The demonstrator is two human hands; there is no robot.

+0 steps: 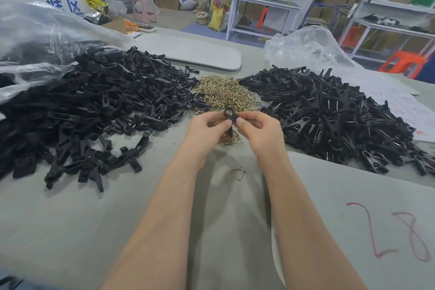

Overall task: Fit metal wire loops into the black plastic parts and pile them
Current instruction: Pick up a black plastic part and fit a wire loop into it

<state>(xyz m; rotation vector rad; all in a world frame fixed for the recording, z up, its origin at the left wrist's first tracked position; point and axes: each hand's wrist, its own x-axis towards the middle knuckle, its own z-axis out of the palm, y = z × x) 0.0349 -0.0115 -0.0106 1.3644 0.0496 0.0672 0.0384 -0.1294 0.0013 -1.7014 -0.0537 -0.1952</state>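
Observation:
Between the fingertips of my left hand [207,130] and my right hand [261,130] sits one black plastic part [229,114], pinched from both sides above the table. Whether a wire is in it is hidden by my fingers. A heap of brass wire loops [223,92] lies just beyond my hands, with a few more loops [231,140] under them. On the left spreads a large pile of black plastic parts [94,106]. The pile of black parts on the right [329,110] shows glints of wire. A single wire loop [237,173] lies between my forearms.
Grey table [70,231] with a grey board marked "28" [353,219] at the right front. Clear plastic bags lie at the back left [47,30] and back right [306,47]. Another grey board [200,52] lies behind the piles. Shelves, cartons and stools stand beyond.

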